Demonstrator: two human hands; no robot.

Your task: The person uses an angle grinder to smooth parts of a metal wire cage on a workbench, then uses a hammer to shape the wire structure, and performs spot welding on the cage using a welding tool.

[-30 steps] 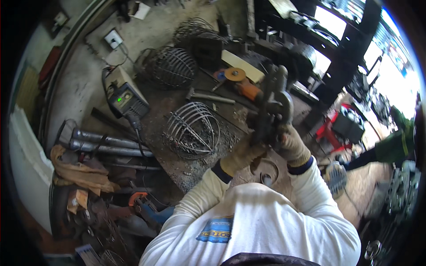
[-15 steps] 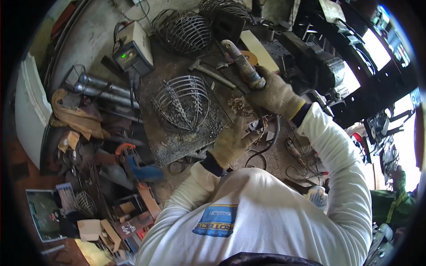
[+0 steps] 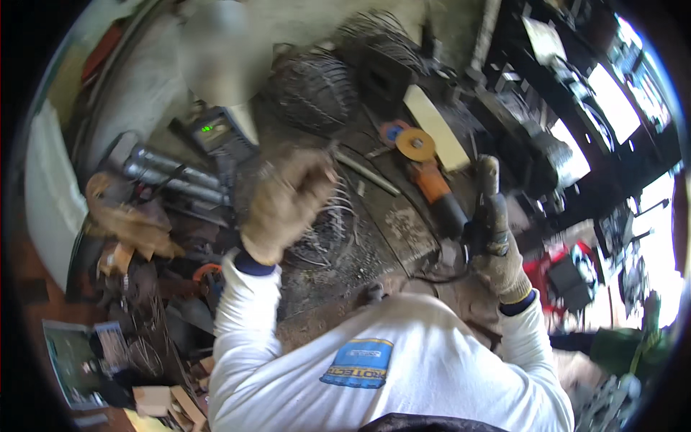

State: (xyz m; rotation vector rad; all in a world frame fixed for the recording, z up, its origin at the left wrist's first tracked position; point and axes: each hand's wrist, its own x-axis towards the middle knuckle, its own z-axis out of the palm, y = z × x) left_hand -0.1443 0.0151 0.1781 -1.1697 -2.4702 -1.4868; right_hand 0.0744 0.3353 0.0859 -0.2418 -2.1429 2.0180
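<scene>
My gloved left hand (image 3: 288,205) is raised over the domed wire frame (image 3: 335,223) and hides much of it. Its curled fingers are smeared by motion, near the head end of a hammer (image 3: 368,171), so whether they hold anything is unclear. At the right, my gloved right hand (image 3: 502,266) is closed round a grey cylindrical tool (image 3: 491,194) with a rounded end, pointing away from me. Just left of that hand lies an orange and black angle grinder (image 3: 433,191) with a tan disc (image 3: 415,144).
A welding machine (image 3: 223,137) with a lit green display stands at the far left, partly behind a blurred pale shape (image 3: 219,57). Wire baskets (image 3: 313,86) are heaped at the back. A bench vise (image 3: 518,129) is at the right, metal cylinders (image 3: 173,173) at the left.
My left hand has moved up and left from near my body to above the wire frame. My right hand has drawn back and right with the grey tool, uncovering the grinder.
</scene>
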